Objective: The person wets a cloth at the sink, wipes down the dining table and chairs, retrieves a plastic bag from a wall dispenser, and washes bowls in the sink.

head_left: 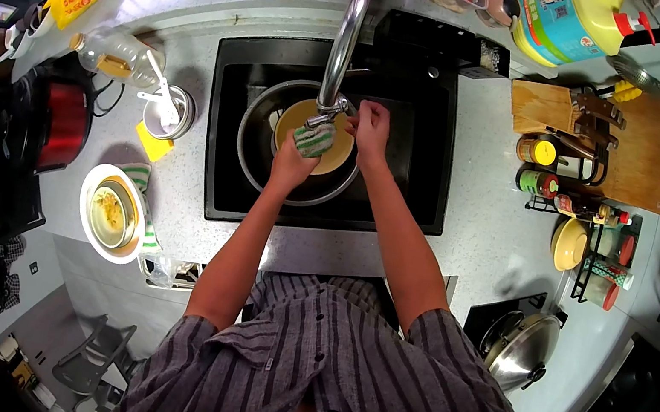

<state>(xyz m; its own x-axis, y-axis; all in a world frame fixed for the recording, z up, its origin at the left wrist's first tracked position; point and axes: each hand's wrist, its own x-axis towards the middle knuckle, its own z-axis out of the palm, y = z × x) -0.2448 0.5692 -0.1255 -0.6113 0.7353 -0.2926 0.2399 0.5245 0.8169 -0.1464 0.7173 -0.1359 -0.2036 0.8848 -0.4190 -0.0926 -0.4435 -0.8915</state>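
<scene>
My left hand is closed around a green-and-white striped dishcloth, just below the spout of the tap. Beneath the cloth, a yellowish bowl sits inside a larger metal basin in the black sink. To the right of the tap's end is my right hand, its fingers curled together close to the metal fitting. Whether those fingers touch the tap or hold anything small is hidden.
Left of the sink stand a white bowl with food scraps in a smaller bowl, a metal cup with white utensils, and a plastic bottle. Knives, jars and a small yellow bowl line the right side.
</scene>
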